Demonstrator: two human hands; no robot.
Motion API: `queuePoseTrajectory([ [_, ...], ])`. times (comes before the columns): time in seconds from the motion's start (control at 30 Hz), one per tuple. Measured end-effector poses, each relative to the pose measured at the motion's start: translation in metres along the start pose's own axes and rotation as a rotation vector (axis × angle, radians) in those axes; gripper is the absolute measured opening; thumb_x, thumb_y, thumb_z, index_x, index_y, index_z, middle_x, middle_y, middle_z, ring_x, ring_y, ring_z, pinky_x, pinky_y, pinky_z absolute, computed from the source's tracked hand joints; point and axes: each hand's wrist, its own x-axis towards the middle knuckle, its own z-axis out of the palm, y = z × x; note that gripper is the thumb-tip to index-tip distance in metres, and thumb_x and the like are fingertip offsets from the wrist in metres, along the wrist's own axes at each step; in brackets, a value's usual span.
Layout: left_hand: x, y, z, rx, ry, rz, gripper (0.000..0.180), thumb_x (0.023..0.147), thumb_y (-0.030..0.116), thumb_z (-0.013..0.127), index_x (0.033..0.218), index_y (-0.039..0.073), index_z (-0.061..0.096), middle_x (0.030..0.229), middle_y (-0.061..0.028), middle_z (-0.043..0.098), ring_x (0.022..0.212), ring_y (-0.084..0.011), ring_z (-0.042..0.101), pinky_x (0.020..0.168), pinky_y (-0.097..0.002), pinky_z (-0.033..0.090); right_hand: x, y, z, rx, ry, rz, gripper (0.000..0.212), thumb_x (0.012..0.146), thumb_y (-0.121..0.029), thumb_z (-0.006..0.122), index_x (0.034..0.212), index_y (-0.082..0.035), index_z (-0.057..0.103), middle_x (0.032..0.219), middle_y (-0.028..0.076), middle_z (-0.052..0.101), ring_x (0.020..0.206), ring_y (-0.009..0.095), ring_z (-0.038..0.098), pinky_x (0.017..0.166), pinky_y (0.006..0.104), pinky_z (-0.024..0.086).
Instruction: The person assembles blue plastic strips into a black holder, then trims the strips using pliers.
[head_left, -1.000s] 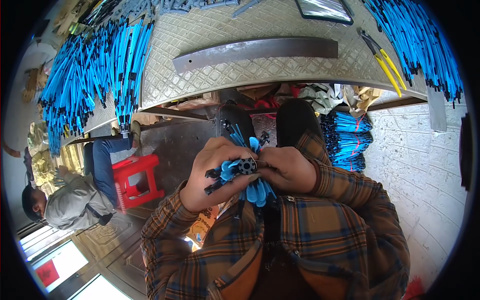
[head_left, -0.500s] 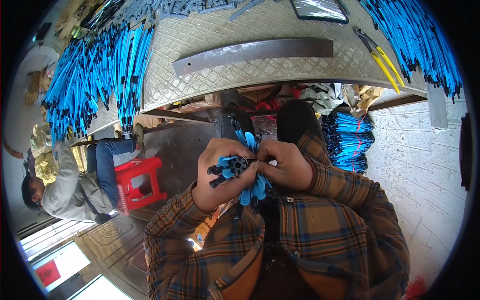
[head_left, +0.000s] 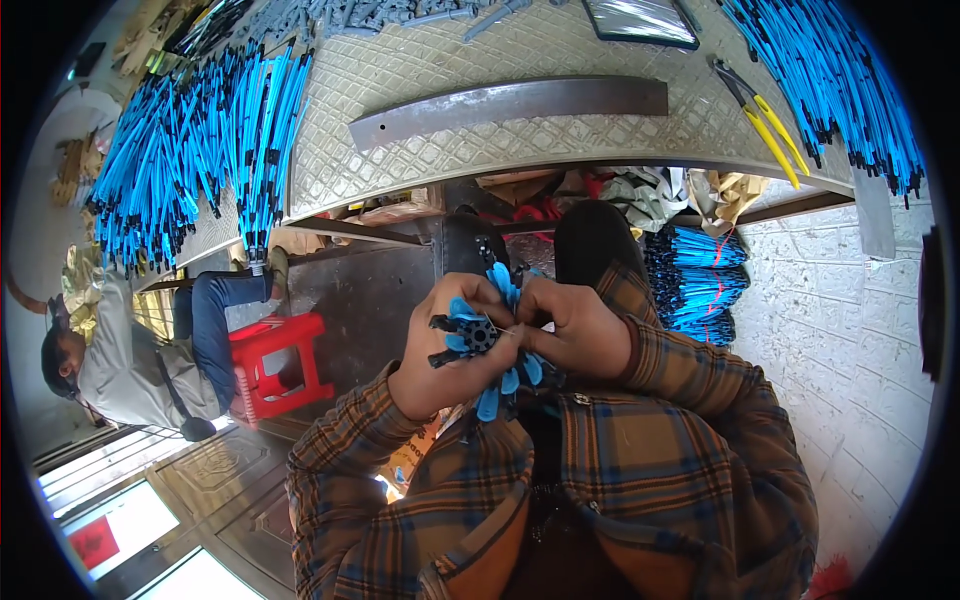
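Working thin wire (head_left: 508, 333), I think, into black hub (head_left: 480, 335): left hand (head_left: 418, 352) closed round blue bundle (head_left: 457, 342), right hand (head_left: 580, 328) seemingly pinching wire. Bundle held off near edge of bench (head_left: 450, 150). Next move probably needs steady left grip.

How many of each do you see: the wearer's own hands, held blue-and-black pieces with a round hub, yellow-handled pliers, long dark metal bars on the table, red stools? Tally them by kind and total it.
Wearer's own hands: 2 (left hand, right hand)
Held blue-and-black piece: 1
Yellow-handled pliers: 1
Long dark metal bar: 1
Red stool: 1
Total: 6
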Motion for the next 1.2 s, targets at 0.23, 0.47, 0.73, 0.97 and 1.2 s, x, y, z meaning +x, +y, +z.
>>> queuePoseTrajectory([
  [0.23,0.006,0.000,-0.001,-0.276,0.134,0.040,0.039,0.069,0.010,0.071,0.098,0.002,0.046,0.081,-0.0104,0.061,0.073,-0.0190,0.060,0.067,-0.0319,0.048,0.014,-0.022,-0.030,-0.311,-0.224,-0.310,0.043,0.078,-0.006,0.062,0.117,-0.009,0.044,0.083,0.015,0.060,0.069,0.031,0.062,0.058,0.0363,0.050],
  [0.47,0.011,0.008,-0.010,0.004,-0.029,0.117,0.046,0.070,0.013,0.071,0.106,0.004,0.044,0.091,-0.0152,0.057,0.086,-0.0278,0.059,0.073,-0.0356,0.047,0.015,-0.029,-0.042,-0.496,-0.361,-0.303,0.051,0.081,-0.014,0.056,0.128,-0.016,0.036,0.084,0.010,0.061,0.068,0.031,0.061,0.053,0.0358,0.049],
  [0.73,0.016,0.005,-0.011,0.034,-0.083,0.107,0.051,0.068,0.012,0.072,0.108,0.004,0.041,0.088,-0.0134,0.058,0.082,-0.0245,0.061,0.070,-0.0345,0.048,0.024,-0.025,-0.047,-0.597,-0.249,-0.538,0.039,0.075,-0.010,0.057,0.112,-0.011,0.045,0.073,0.009,0.058,0.060,0.029,0.059,0.049,0.0371,0.045],
  [0.97,0.019,0.003,-0.014,0.095,-0.106,0.093,0.051,0.067,0.015,0.072,0.107,0.004,0.043,0.087,-0.0139,0.058,0.080,-0.0282,0.060,0.070,-0.0371,0.048,0.027,-0.026,-0.046,-0.572,-0.259,-0.526,0.039,0.070,-0.010,0.060,0.106,-0.012,0.048,0.074,0.008,0.058,0.058,0.028,0.058,0.050,0.0375,0.044],
  [1.2,0.019,0.007,-0.013,0.106,-0.143,0.027,0.056,0.067,0.022,0.072,0.111,0.005,0.042,0.099,-0.0211,0.054,0.093,-0.0393,0.054,0.078,-0.0430,0.045,0.022,-0.030,-0.040,-0.591,-0.193,-0.520,0.035,0.070,-0.010,0.061,0.103,-0.012,0.049,0.070,0.008,0.055,0.059,0.029,0.057,0.051,0.0388,0.044],
])
